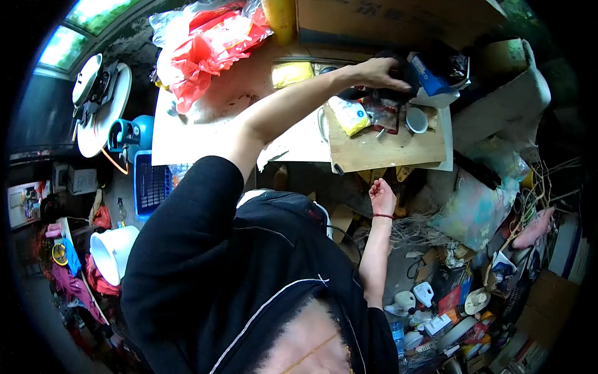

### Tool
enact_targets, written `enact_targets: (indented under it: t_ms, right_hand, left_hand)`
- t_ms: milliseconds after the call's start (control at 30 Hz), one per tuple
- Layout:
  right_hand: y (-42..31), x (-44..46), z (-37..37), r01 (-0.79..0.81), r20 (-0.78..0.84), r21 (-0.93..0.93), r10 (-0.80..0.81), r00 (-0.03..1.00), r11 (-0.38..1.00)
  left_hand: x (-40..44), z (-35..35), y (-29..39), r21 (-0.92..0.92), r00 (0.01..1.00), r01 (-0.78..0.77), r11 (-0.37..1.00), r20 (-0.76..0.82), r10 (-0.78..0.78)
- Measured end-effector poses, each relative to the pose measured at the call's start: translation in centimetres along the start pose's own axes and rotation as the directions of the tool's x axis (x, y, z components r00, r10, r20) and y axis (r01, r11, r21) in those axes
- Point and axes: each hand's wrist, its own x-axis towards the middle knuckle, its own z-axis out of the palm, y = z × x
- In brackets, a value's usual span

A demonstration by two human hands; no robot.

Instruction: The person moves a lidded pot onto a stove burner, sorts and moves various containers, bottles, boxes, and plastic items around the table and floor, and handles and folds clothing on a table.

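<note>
My left hand (377, 73) reaches across the work table (212, 128) to its back right, with its fingers curved against a dark, rounded object (406, 76). That object is partly hidden by the hand and its details are lost in shadow. Below it, on a wooden board (380, 153), lie a yellow and white packet (350, 116), a dark red packet (385, 116) and a white cup (416, 119). My right hand (382, 197), with a red bracelet at the wrist, hangs in front of the board's near edge. Its fingers are curled and nothing shows in them.
Red and clear plastic bags (208, 53) lie at the table's back left, near a yellow packet (291, 74). A blue box (428, 76) stands at the back right. A blue crate (151, 185) and white bucket (113, 255) are at left. Clutter (448, 305) covers the floor at right.
</note>
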Motion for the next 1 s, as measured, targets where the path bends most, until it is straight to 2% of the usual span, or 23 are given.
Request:
enact_targets:
  t_ms: [33,67,100,133,167,200,267,300,367,433,467,500,533,567,600,633,667,700,800,867,933,1000]
  right_hand:
    - [0.2,0.0,0.1,0.017,-0.012,-0.023,-0.017,1.0,1.0]
    - [0.3,-0.1,0.4,0.006,-0.012,-0.027,-0.006,1.0,1.0]
    - [0.3,-0.4,0.9,0.032,-0.019,-0.09,-0.034,0.999,0.995]
    - [0.4,-0.5,1.3,0.059,-0.024,-0.153,-0.063,0.998,0.986]
    - [0.6,-0.3,1.7,0.069,-0.043,-0.213,-0.08,0.996,0.975]
    - [0.8,-0.3,2.2,0.112,0.011,-0.26,-0.113,0.993,0.959]
    - [1.3,0.7,3.5,0.166,0.053,-0.409,-0.159,0.986,0.897]
    - [1.5,1.3,4.3,0.221,0.095,-0.499,-0.201,0.975,0.838]
    - [2.2,2.7,5.8,0.316,0.209,-0.588,-0.238,0.948,0.744]
    - [2.8,4.2,7.4,0.351,0.271,-0.62,-0.229,0.935,0.701]
    - [3.3,5.2,8.2,0.393,0.325,-0.671,-0.227,0.918,0.629]
    - [3.8,5.9,8.9,0.435,0.378,-0.711,-0.221,0.899,0.552]
    - [4.2,6.3,9.6,0.44,0.388,-0.712,-0.215,0.896,0.547]
    - [4.4,6.6,10.4,0.438,0.414,-0.723,-0.172,0.894,0.534]
    - [4.6,6.7,11.0,0.436,0.437,-0.734,-0.131,0.89,0.521]
    - [4.8,6.6,11.6,0.448,0.446,-0.743,-0.131,0.885,0.496]
    - [4.5,5.3,12.6,0.474,0.477,-0.728,-0.131,0.869,0.496]
    - [4.6,5.2,12.6,0.472,0.48,-0.724,-0.125,0.869,0.503]
    - [4.4,4.6,11.9,0.423,0.447,-0.721,-0.098,0.889,0.548]
    - [4.1,4.4,10.7,0.378,0.41,-0.711,-0.087,0.908,0.593]
    - [3.6,3.9,9.5,0.354,0.359,-0.728,-0.113,0.926,0.588]
    - [3.3,3.4,8.5,0.333,0.313,-0.741,-0.139,0.94,0.583]
  left_hand:
    - [-1.8,-0.8,-1.1,0.073,0.994,0.06,0.996,0.082,-0.066]
    - [-4.2,-0.9,-2.9,0.088,0.96,0.251,0.964,0.105,-0.26]
    - [-6.4,0.3,-8.1,0.004,0.982,0.187,0.982,-0.026,-0.187]
    - [-9.3,-0.7,-10.5,0.131,0.945,0.315,0.94,0.049,-0.323]
    - [-13.3,-0.5,-13.2,0.177,0.948,0.317,0.932,-0.09,-0.305]
    - [-16.5,-1.1,-15.6,0.22,0.89,0.445,0.868,0.002,-0.456]
    - [-23.6,-0.9,-16.3,0.449,0.759,0.628,0.636,-0.173,-0.628]
    - [-26.6,-0.4,-16.3,0.508,0.737,0.642,0.575,-0.2,-0.646]
    - [-30.4,1.5,-15.8,0.6,0.829,0.521,0.608,-0.184,-0.529]
    - [-32.0,3.8,-15.5,0.731,0.962,0.265,0.629,-0.159,-0.221]
    - [-32.2,4.8,-15.9,0.817,0.989,0.146,0.558,-0.143,-0.049]
    - [-32.0,6.1,-16.4,0.83,0.983,0.155,0.536,-0.183,-0.002]
    - [-31.4,6.7,-16.2,0.431,0.895,0.411,0.803,-0.356,-0.267]
    - [-31.5,8.4,-18.6,0.475,0.878,0.436,0.764,-0.409,-0.248]
    - [-32.1,10.0,-22.2,0.226,0.884,0.412,0.883,-0.334,-0.327]
    - [-32.7,11.5,-25.5,-0.049,0.879,0.404,0.914,-0.255,-0.402]
    - [-32.5,11.4,-25.9,-0.463,0.881,0.322,0.826,-0.173,-0.44]
    - [-32.1,11.0,-25.5,-0.793,0.876,0.226,0.565,-0.089,-0.475]
    - [-30.4,9.3,-24.1,-0.41,0.847,0.435,0.802,-0.115,-0.518]
    - [-28.4,8.8,-22.7,-0.16,0.825,0.527,0.835,-0.141,-0.548]
    - [-24.2,8.5,-20.2,-0.112,0.777,0.583,0.805,-0.214,-0.592]
    - [-18.7,8.5,-17.0,-0.227,0.753,0.54,0.81,-0.299,-0.586]
